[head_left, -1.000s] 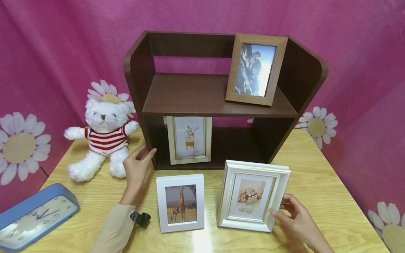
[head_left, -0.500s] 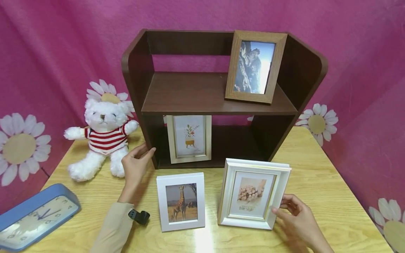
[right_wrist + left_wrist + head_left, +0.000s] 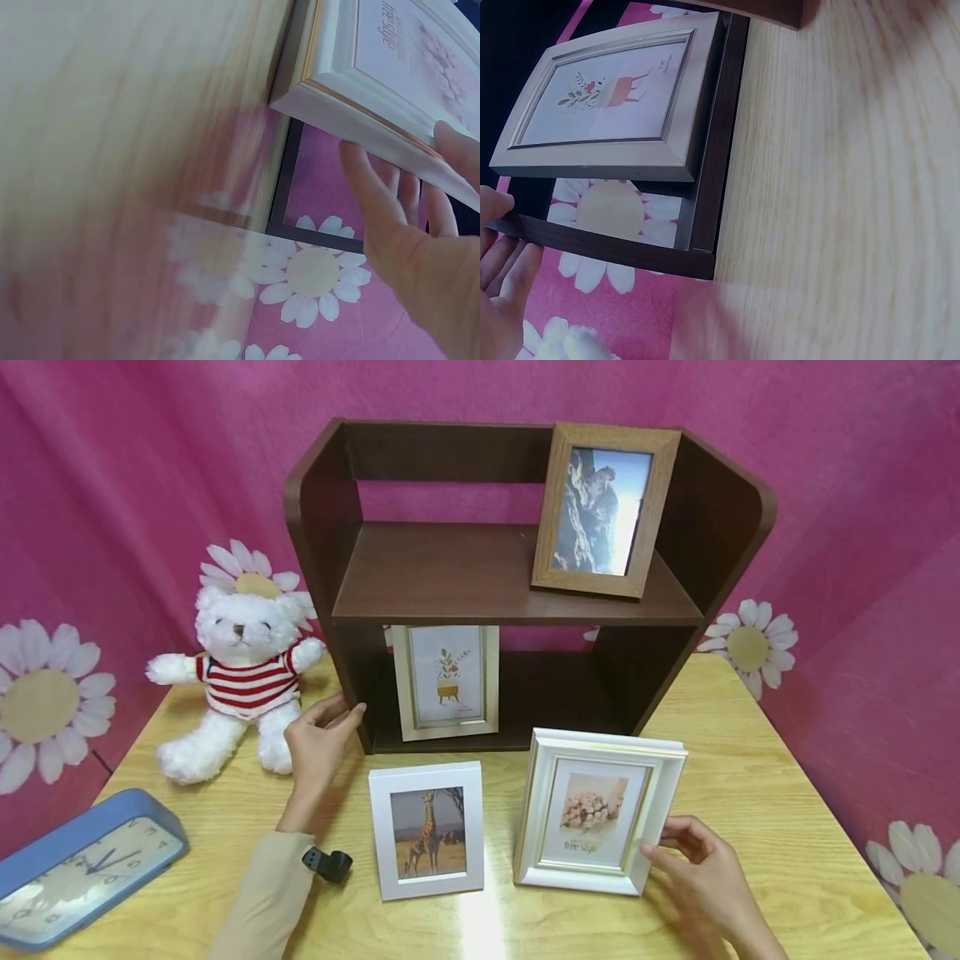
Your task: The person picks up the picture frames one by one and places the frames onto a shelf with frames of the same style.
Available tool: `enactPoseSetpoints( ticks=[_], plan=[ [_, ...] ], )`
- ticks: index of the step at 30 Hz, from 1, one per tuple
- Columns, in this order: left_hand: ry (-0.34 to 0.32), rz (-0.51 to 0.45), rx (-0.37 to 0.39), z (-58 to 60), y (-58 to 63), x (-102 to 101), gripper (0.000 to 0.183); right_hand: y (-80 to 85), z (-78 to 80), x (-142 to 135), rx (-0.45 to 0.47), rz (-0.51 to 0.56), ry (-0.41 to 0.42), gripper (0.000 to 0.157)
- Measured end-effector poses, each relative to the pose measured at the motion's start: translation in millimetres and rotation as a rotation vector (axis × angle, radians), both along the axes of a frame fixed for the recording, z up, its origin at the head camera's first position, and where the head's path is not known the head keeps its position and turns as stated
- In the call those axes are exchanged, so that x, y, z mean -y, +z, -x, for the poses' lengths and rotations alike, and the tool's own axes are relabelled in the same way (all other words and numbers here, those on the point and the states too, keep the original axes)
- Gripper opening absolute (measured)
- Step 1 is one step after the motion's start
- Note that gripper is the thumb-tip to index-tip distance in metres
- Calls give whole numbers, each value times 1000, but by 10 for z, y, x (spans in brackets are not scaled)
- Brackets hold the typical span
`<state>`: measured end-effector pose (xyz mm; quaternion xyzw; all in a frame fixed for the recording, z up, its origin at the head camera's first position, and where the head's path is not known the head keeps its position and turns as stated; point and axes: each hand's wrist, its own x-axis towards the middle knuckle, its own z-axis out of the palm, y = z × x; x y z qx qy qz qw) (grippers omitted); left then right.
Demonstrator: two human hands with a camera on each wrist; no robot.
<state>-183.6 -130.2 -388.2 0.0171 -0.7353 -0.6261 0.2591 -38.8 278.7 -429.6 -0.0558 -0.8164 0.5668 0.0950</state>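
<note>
My left hand grips the left side panel of a dark brown two-tier shelf, thumb on the front edge and fingers on the outer face. In the left wrist view the thumb and fingers of that hand stand on either side of the panel. At the front right, my right hand holds the right edge of a white picture frame with gold trim and a flower picture. The right wrist view shows the thumb on the frame's front edge, with the other fingers under and behind it.
A white giraffe picture frame stands left of the held one. A wooden frame stands on the upper tier, a cream plant-picture frame on the lower. A teddy bear sits left; a blue clock lies nearer on the table.
The head view has tilted slightly, so everything sits a little higher in it. Both hands keep their holds, and the frames and shelf stay in place.
</note>
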Motion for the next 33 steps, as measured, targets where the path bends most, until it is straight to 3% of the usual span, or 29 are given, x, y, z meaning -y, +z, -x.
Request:
enactPoseSetpoints(
  ticks=[10,21,33],
  plan=[
    [-26,11,-35,25,9,14,24,-6,1,20,-103,75,-4,30],
    [-37,1,-37,40,-18,26,23,-5,13,37,-153,122,0,38],
    [-35,42,-70,18,-30,28,23,29,94,89,-152,81,-18,36]
  ],
)
